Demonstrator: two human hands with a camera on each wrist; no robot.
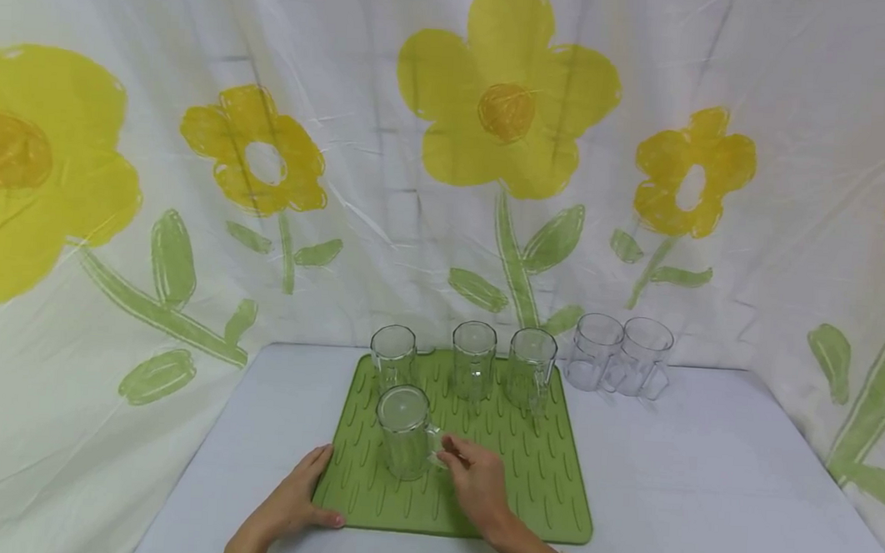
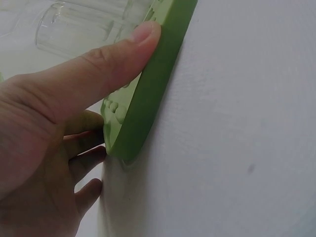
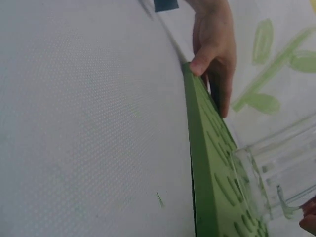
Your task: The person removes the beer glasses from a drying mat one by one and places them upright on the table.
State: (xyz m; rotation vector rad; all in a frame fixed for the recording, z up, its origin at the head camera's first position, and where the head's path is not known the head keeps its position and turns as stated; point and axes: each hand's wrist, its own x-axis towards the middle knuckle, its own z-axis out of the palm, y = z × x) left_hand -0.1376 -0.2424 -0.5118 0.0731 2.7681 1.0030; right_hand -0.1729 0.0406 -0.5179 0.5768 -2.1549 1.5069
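A clear glass mug (image 1: 402, 433) stands at the left front part of a green ridged mat (image 1: 460, 511), its handle turned to the right. My right hand (image 1: 477, 483) pinches that handle between thumb and bent fingers. In the right wrist view, the mug (image 3: 276, 168) has one end right at the mat, and only a bit of the right hand (image 3: 309, 217) shows. My left hand (image 1: 291, 498) lies at the mat's front left corner. Its straight thumb (image 2: 113, 59) presses along the front edge, while the fingers touch the left side.
Three more glass mugs line the back of the mat: one at left (image 1: 393, 362), one mid-row (image 1: 473, 366), one at right (image 1: 531, 373). Beyond the mat, a pair of mugs (image 1: 595, 351) stands on the white table (image 1: 702, 490). A flowered curtain (image 1: 369, 248) hangs behind.
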